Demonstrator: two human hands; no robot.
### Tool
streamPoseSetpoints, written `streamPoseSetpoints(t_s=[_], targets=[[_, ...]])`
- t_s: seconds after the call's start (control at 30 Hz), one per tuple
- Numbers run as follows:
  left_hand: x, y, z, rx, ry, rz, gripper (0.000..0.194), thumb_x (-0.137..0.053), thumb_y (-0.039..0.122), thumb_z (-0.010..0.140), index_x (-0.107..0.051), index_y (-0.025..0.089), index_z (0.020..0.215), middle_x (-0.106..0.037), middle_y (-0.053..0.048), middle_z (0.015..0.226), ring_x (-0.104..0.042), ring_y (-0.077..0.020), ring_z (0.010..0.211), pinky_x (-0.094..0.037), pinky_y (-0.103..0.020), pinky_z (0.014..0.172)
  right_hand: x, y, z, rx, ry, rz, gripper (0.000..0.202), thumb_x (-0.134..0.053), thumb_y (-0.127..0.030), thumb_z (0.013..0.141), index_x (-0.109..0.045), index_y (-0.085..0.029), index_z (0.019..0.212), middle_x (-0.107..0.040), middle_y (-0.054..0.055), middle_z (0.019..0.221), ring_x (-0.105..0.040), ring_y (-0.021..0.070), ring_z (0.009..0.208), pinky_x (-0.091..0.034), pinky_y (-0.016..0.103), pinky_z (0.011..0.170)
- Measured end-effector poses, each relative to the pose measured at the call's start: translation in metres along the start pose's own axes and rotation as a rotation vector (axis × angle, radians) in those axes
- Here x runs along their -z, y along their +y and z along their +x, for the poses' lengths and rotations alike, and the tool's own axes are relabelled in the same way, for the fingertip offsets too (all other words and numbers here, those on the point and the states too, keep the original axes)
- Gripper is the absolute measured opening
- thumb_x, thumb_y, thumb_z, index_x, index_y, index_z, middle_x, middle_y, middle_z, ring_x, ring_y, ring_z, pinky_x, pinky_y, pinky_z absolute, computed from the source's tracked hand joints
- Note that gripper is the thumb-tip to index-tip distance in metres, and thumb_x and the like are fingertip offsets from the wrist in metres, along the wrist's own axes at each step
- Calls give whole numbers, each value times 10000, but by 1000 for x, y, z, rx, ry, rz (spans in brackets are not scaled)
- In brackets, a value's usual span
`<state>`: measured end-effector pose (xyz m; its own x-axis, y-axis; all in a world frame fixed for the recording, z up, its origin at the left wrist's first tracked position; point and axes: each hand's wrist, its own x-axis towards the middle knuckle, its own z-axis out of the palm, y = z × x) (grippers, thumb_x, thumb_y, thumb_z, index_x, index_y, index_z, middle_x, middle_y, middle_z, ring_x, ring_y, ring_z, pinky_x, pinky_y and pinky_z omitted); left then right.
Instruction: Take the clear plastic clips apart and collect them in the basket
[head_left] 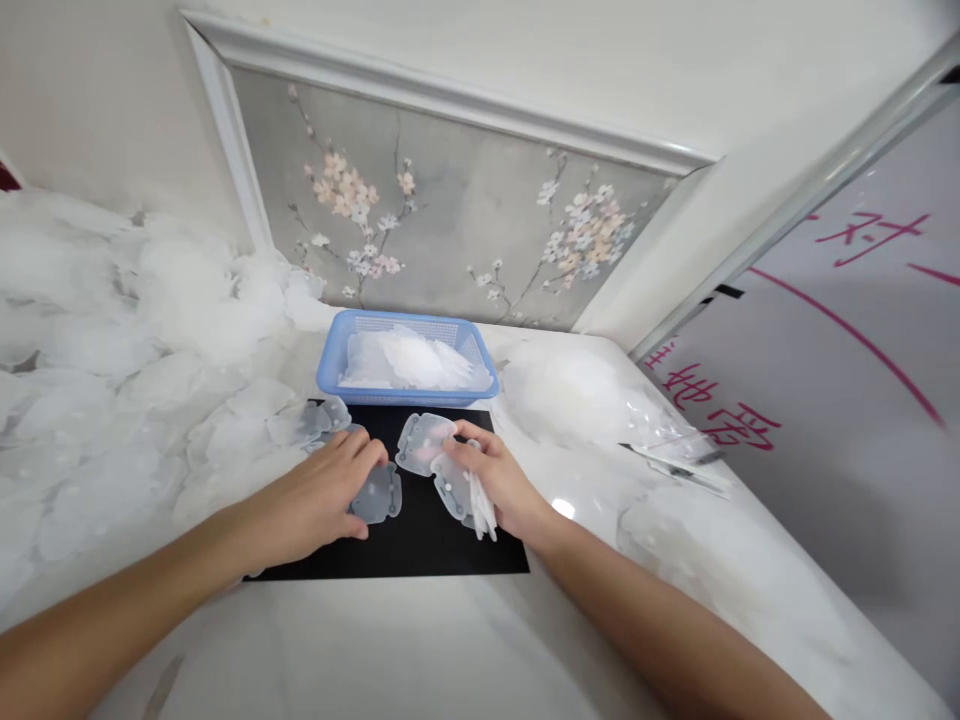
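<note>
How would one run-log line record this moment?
left hand: at translucent piece; right hand: holds several pieces; black mat: beneath hands; blue basket: contains white pieces

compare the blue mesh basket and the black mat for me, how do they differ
The blue mesh basket has raised, perforated walls; the black mat is flat. The basket holds a heap of whitish plastic pieces, while the mat lies beneath the left hand and right hand. The basket sits farther from the person than the mat. Both look roughly rectangular.
</note>
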<state>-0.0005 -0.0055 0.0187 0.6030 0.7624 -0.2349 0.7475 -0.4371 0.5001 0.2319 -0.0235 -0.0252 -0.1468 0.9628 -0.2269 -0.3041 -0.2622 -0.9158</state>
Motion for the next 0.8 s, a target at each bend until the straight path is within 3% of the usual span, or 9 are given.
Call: streamPoseSetpoints(t_s=[0.1,0.23,0.4,0.53,0.67,0.8], targets=[[-2,-1,-1,-39,-38,86,224,-672,220,764,-576,229,967,-521,-36,1068,-534,-264,1002,-438,-352,780,1,-3,2,-76,4,71,360,-826,-356,642,-665,-191,918,-625,-38,591,-481,86,474,-362,193,446],[-2,-4,-3,-59,-24,111,216,-639,201,772,-572,228,975,-523,-41,1069,-540,-258,971,-425,-336,747,4,-4,2,-105,0,89,375,-807,-305,643,-678,-193,976,-619,-45,582,-481,88,458,-355,193,429],[-5,-8,3,-27,18,23,440,-689,256,741,-555,245,1160,-530,-48,1137,-537,-304,1098,-447,-373,837,5,-3,3,-105,-13,77,378,-793,-300,657,-681,-192,1001,-618,-45,585,-492,93,455,-362,197,431],[-5,-9,9,76,2,-84,599,-704,241,704,-534,258,1278,-517,-45,1160,-582,-302,1042,-463,-374,823,4,-2,4,-39,22,93,296,-828,-377,641,-636,-201,781,-575,-54,569,-505,97,476,-409,206,456],[-2,-5,9,113,4,-93,448,-740,224,650,-628,243,1084,-506,-50,1154,-583,-277,947,-455,-359,764,4,-3,4,-8,26,52,427,-805,-562,658,-584,-198,695,-500,-64,533,-455,88,446,-411,213,432],[0,0,9,66,27,-22,249,-732,227,631,-590,230,836,-547,-24,1002,-523,-279,969,-411,-372,807,6,0,6,-32,70,45,472,-823,-557,647,-501,-212,654,-440,-82,505,-414,82,432,-377,209,417]])
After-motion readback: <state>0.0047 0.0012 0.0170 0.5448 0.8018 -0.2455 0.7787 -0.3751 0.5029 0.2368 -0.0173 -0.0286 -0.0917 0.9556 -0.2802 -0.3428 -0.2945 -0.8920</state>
